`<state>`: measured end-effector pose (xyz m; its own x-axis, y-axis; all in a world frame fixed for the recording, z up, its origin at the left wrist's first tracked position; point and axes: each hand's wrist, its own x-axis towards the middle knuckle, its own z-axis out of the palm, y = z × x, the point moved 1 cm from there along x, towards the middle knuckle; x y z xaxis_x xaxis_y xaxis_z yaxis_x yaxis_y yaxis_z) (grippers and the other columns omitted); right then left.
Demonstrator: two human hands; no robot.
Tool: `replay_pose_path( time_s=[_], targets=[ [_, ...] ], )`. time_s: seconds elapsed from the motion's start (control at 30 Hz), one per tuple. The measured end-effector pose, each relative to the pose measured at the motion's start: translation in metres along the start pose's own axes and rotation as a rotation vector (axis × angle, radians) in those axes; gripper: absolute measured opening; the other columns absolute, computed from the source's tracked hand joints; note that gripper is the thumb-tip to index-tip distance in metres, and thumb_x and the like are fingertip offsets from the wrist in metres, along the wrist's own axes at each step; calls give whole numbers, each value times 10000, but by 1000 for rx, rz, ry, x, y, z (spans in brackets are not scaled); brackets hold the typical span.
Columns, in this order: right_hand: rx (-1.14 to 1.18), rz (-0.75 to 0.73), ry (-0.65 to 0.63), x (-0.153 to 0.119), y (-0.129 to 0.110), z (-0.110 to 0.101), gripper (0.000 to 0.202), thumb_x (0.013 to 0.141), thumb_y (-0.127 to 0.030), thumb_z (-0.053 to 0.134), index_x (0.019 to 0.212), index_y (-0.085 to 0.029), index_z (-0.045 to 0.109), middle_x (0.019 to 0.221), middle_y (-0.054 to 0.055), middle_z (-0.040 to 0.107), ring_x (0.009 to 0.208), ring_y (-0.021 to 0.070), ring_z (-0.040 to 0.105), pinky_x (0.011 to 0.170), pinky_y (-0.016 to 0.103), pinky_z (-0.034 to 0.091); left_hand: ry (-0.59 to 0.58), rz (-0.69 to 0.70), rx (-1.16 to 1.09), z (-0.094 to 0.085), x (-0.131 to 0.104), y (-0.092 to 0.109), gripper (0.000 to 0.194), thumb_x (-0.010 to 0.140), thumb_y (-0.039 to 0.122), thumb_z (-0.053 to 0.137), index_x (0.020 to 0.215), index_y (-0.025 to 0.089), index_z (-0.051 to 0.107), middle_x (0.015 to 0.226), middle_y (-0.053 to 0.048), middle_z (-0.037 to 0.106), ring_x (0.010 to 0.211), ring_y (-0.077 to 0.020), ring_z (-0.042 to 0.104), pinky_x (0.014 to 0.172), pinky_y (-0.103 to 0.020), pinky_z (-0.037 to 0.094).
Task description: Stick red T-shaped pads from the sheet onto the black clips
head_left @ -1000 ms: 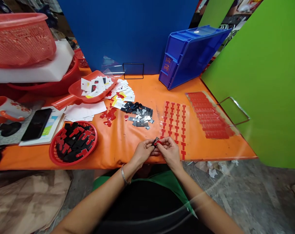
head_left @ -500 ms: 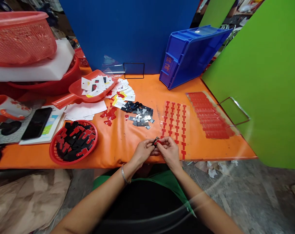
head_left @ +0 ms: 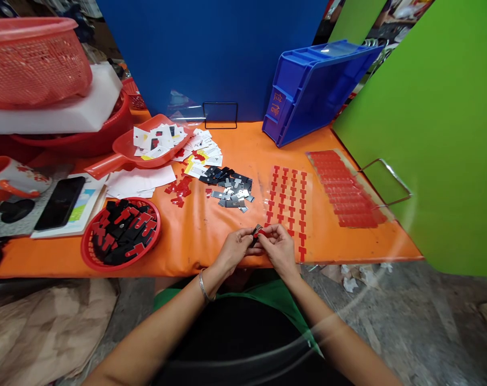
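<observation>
Close together over the table's front edge, both hands work on one small black plate [head_left: 256, 230]. My left hand [head_left: 234, 251] is closed, pinching the plate between thumb and fingers. My right hand [head_left: 282, 253] is closed too, its fingertips pressing a red sticker [head_left: 262, 232] against the plate; fingers partly cover it. Beside the right hand lies a clear sheet with rows of red T-shaped stickers [head_left: 293, 199]. Beyond the hands is a loose pile of black and shiny metal plates [head_left: 237, 188]. A red basket [head_left: 159, 228] at the left holds black plates bearing red T stickers.
Red scraps [head_left: 179, 190] lie near a red dustpan [head_left: 123, 145] holding white cards. A blue crate [head_left: 279, 110] stands tilted at the back. More red sticker sheets [head_left: 344, 187] are at the right, beside a green panel [head_left: 440, 134]. A phone [head_left: 61, 202] and mug [head_left: 24, 179] are far left.
The black plate has turned slightly between my fingers. Both hands stay in nearly the same place, and the things on the table have not moved.
</observation>
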<state>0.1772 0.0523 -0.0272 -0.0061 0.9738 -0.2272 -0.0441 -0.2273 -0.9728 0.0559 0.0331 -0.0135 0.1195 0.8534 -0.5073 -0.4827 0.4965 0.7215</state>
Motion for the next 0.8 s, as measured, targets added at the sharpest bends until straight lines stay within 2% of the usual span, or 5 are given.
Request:
replay_pose_path(
  time_s=[0.1, 0.2, 0.4, 0.8],
  targets=[
    [28, 15, 3, 1, 0, -1, 345, 617, -400, 768, 755, -217, 510, 663, -31, 620, 508, 138, 632, 500, 274, 570, 16, -16, -6, 0, 0, 0, 176, 836, 78, 509, 975, 63, 616, 795, -107, 715, 706, -183, 708, 758, -335, 580],
    [-10, -18, -11, -1, 1, -1, 342, 625, -420, 762, 757, -219, 519, 660, -27, 619, 513, 142, 632, 476, 266, 559, 13, -2, -19, -1, 0, -1, 173, 820, 85, 537, 963, 69, 633, 794, -99, 716, 717, -186, 707, 788, -357, 575],
    [-49, -54, -16, -3, 2, 0, 302, 660, -394, 741, 765, -220, 518, 661, -29, 609, 498, 134, 621, 452, 256, 539, -9, 12, -9, 0, -1, 0, 224, 825, 66, 484, 983, 78, 642, 816, -85, 721, 745, -182, 704, 834, -375, 559],
    [-57, -47, -10, -2, 2, 1, 296, 661, -398, 732, 764, -226, 515, 658, -31, 601, 492, 136, 612, 438, 260, 541, -15, 16, 0, 0, -2, 0, 215, 836, 60, 470, 962, 82, 642, 810, -75, 720, 729, -168, 702, 816, -350, 567]
  ],
)
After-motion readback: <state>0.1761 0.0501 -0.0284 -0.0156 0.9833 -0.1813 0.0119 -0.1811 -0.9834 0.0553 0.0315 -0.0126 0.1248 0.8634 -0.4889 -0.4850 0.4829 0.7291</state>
